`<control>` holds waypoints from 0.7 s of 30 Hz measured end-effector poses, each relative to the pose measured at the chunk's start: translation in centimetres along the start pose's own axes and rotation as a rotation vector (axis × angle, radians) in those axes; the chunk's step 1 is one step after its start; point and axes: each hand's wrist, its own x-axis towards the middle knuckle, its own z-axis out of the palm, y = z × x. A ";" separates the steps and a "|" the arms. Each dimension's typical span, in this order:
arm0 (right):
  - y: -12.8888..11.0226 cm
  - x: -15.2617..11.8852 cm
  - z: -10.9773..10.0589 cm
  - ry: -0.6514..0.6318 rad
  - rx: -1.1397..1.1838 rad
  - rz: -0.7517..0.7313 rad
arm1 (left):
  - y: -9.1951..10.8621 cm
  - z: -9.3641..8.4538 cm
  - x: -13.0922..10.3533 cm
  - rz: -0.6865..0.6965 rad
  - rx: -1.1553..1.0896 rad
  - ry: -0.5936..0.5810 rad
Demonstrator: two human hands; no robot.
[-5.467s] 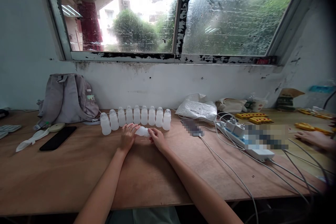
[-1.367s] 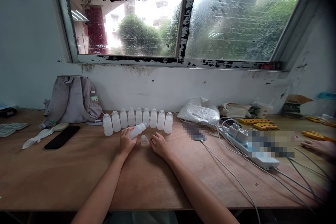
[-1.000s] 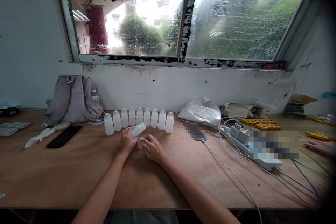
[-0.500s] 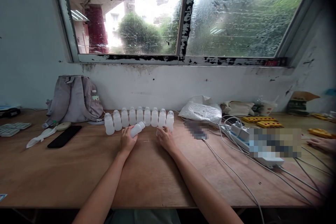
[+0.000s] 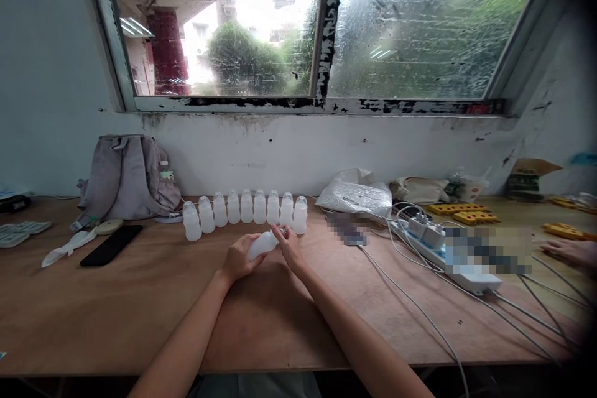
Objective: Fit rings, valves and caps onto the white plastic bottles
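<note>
A frosted white bottle (image 5: 262, 246) lies tilted in my left hand (image 5: 240, 257), its top pointing to the right. The fingers of my left hand are wrapped round its body. My right hand (image 5: 289, 246) pinches the top end of the same bottle; the fingers hide most of that end. Behind my hands, several similar bottles (image 5: 247, 206) with clear tops stand upright in a slightly curved row on the wooden table (image 5: 261, 323). The rightmost bottle (image 5: 300, 216) stands just behind my right hand.
A grey backpack (image 5: 128, 177), a black phone (image 5: 111, 245) and a white pouch (image 5: 69, 245) lie left. On the right are a silver packet (image 5: 357, 194), a power strip (image 5: 476, 278) with cables, yellow blocks (image 5: 476, 217) and another person's hand (image 5: 566, 253).
My left hand has moved right with the bottle. My right hand has closed on the bottle's top end, where before it was apart from it. The view has shifted slightly.
</note>
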 end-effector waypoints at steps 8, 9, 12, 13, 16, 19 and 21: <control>0.2 0.3 -0.4 0.046 -0.046 0.062 | 1.6 0.1 0.5 -0.221 -0.249 -0.110; 0.3 0.4 -0.4 0.046 -0.036 0.081 | 1.7 0.1 0.6 -0.257 -0.291 -0.117; 0.3 0.5 -0.4 0.046 -0.003 0.122 | 1.8 0.2 0.9 -0.345 -0.410 -0.111; 0.2 0.4 -0.4 0.045 0.009 0.128 | 1.8 0.3 1.0 -0.380 -0.469 -0.113; -0.5 0.1 -0.3 0.021 0.083 0.121 | 1.7 0.8 1.0 -0.535 -0.794 -0.169; -1.4 -0.2 -0.1 -0.048 0.206 0.113 | 1.8 1.3 0.9 -0.669 -1.177 -0.218; -1.7 -0.2 -0.1 -0.105 0.266 0.107 | 1.9 1.3 1.0 -0.721 -1.312 -0.205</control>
